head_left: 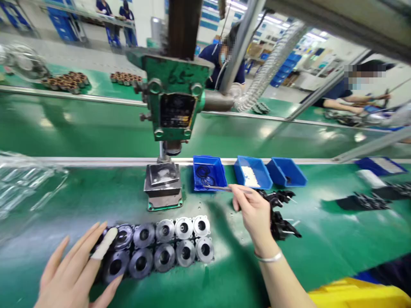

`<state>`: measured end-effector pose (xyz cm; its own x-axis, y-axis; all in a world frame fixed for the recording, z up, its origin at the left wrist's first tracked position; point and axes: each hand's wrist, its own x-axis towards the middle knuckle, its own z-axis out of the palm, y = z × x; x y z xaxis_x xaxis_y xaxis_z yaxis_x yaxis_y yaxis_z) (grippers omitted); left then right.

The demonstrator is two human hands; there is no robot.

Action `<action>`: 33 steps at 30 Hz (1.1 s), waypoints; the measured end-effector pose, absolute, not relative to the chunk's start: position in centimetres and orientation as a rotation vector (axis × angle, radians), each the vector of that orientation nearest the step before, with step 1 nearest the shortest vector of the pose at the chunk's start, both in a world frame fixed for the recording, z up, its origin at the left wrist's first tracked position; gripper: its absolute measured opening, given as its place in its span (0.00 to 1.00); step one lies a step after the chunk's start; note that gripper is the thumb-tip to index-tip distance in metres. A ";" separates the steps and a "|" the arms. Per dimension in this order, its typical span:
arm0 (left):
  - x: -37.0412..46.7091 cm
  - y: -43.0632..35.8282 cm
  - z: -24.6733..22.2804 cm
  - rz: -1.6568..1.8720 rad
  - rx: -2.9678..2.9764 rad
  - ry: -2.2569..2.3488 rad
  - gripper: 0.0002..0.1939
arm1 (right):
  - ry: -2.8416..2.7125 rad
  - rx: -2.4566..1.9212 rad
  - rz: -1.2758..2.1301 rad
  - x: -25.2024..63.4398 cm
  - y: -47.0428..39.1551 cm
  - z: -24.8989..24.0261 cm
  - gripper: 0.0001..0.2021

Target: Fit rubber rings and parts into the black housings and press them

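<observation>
At the near right edge, a yellow item (359, 295) is partly cut off by the view. At the near left, the left hand (72, 273) is held with its fingers spread and unclenched; nothing is seen to be grasped by it. One finger is covered by a white sleeve (105, 244). The left end of two rows of round metal parts (164, 257) is partly hidden by this hand; whether they are pressed by its fingers cannot be told. The parts are laid close together on the green tabletop (321, 239), their center holes facing up.

To the right, a silver band (271, 259) is worn on the right wrist. By the fingers of the right hand (253, 209), a pair of tweezers (221, 188) is gripped, pointed left. Its tip is located at the near side of the left blue bin (218, 171), in which black rings (203, 172) are held. Black parts (282, 224) are placed just right of the hand.

Farther off, a green press (176, 81) is stood above a dark metal block (162, 177), left of the bins. White pieces (249, 176) are contained in the middle blue bin (250, 161). Clear plastic (25, 179) is laid at the left.

On the far tabletop (99, 82), copper-colored coils (66, 81) are clustered at the left; at the right, a co-worker's arm (342, 105) is extended over it.
</observation>
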<state>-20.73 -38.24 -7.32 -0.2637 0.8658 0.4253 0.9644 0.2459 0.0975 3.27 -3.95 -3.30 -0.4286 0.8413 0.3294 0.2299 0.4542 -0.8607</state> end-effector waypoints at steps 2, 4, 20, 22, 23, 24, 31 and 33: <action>-20.3 -37.8 -6.2 -0.472 -1.697 -2.235 0.32 | -1.888 -0.820 1.025 3.5 -5.5 -1.9 0.07; -19.8 -37.3 -5.2 -0.461 -1.707 -2.240 0.36 | -1.943 -0.685 1.040 3.3 -7.4 -0.6 0.05; -18.3 -35.9 -4.1 -0.441 -1.893 -2.285 0.35 | -2.285 -0.018 1.156 -3.2 -14.3 -1.0 0.11; -18.4 -36.0 -4.2 -0.468 -1.898 -2.281 0.35 | -2.273 -0.081 1.123 -3.1 -14.1 -1.0 0.11; -18.4 -36.0 -4.2 -0.488 -1.894 -2.280 0.34 | -2.279 -0.100 1.096 -3.1 -14.0 -1.1 0.11; -18.4 -36.1 -4.2 -0.499 -1.893 -2.281 0.34 | -2.292 -0.104 1.064 -3.1 -13.9 -1.2 0.11; -18.3 -36.0 -4.4 -0.496 -1.888 -2.314 0.34 | -2.377 -0.001 0.941 -3.6 -13.9 -1.7 0.12; -18.3 -35.9 -4.4 -0.502 -1.887 -2.318 0.33 | -2.372 0.001 0.941 -3.6 -13.8 -1.7 0.12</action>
